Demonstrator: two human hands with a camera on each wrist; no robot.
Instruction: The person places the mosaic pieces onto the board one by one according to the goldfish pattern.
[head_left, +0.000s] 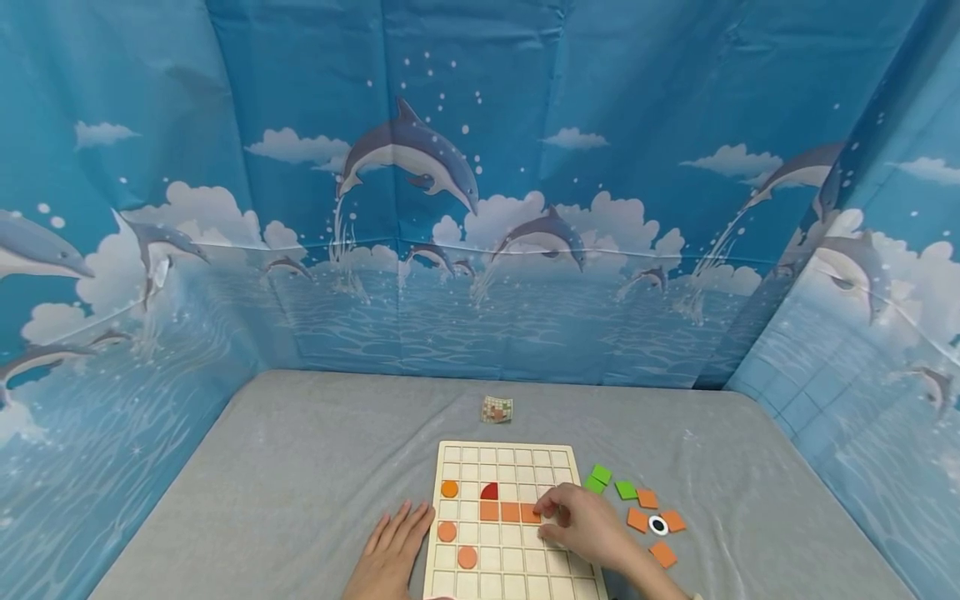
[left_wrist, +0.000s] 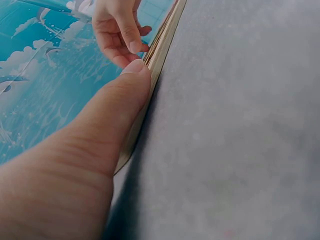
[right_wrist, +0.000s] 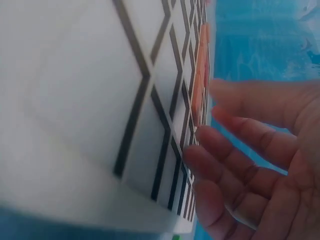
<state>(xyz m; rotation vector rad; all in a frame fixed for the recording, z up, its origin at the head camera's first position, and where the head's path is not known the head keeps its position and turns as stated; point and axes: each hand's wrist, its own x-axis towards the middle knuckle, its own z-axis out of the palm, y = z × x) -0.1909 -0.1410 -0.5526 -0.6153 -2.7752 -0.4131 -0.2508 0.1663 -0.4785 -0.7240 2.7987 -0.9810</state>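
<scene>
On the pale gridded board [head_left: 510,554], three orange squares [head_left: 510,512] form a row beneath a red quarter-circle [head_left: 489,492]. Orange discs [head_left: 447,531] lie near its left side. My right hand [head_left: 581,521] is over the board, index fingertip at the rightmost square [head_left: 529,513], thumb apart from the index; nothing shows between them. In the right wrist view its bent, parted fingers [right_wrist: 250,155] are beside the orange squares [right_wrist: 198,92]. My left hand [head_left: 392,550] lies flat at the board's left edge; in the left wrist view its thumb [left_wrist: 105,120] rests along the board's side [left_wrist: 162,47].
Green squares [head_left: 626,490], several orange squares [head_left: 663,554] and a white ring-like disc with a black centre [head_left: 658,525] lie right of the board. A small patterned card [head_left: 497,409] is behind it. Grey cloth [head_left: 300,467] covers the table; a dolphin-print curtain [head_left: 465,333] stands around.
</scene>
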